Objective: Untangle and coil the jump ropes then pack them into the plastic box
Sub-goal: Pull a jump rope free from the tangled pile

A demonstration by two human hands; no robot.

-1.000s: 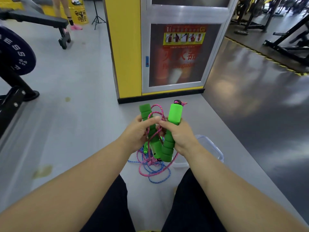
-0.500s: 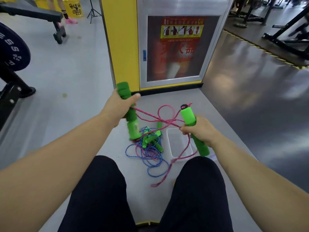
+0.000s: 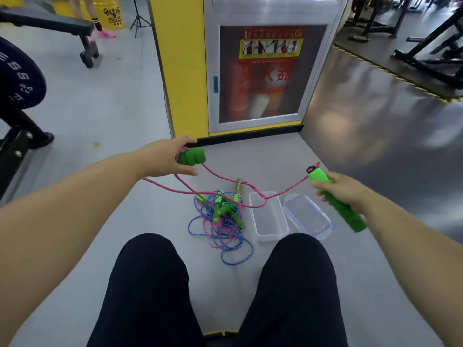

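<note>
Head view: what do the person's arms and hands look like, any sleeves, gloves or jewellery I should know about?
The left forearm and right forearm are bare to the frame edge, with no sleeves in view. The left hand and right hand wear no gloves, and no watch, band or ring shows on the visible sides. The legs are in plain black trousers.

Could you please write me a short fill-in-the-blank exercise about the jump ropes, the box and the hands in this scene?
The left hand grips a foam handle coloured ____.
The right hand holds the other handle, and the rope strung between the two is ____.
The plastic box stands open, its lid lying to its ____.
The tangled pile beside the box mixes pink cord with ____ cord.
Missing words: green; pink; right; blue.
</note>
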